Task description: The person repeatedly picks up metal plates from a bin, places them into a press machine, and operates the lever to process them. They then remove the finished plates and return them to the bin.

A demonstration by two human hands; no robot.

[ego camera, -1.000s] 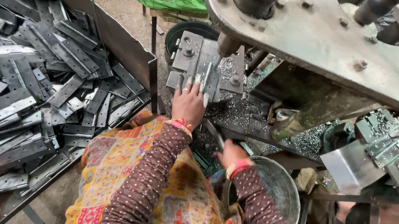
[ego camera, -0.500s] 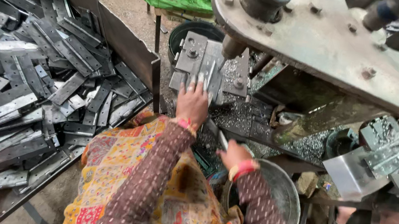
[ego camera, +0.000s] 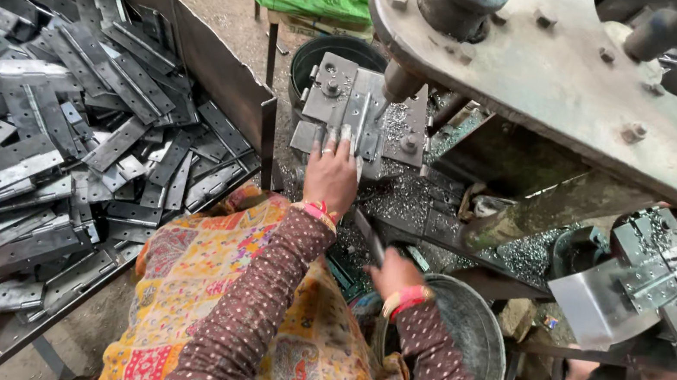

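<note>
dull grey metal strips (ego camera: 58, 136), patterned cloth (ego camera: 204, 286), metal pan (ego camera: 468, 329)

A single head-worn camera looks steeply down from above the person's shoulders, close enough that both sleeved arms fill the lower middle. It faces forward toward 12 o'clock, where the press plate (ego camera: 361, 119) sits under the machine's arm (ego camera: 562, 80). A bin of metal strips (ego camera: 60, 119) spreads toward 9 o'clock, and a metal basin (ego camera: 468, 329) lies toward 5 o'clock.

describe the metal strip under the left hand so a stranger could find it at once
Start at the big grey steel press arm across the top. Below its punch sits a bolted grey die block. The narrow flat steel strip lies lengthwise on it, under the left hand's fingertips, unlike the heaped strips left.
</note>
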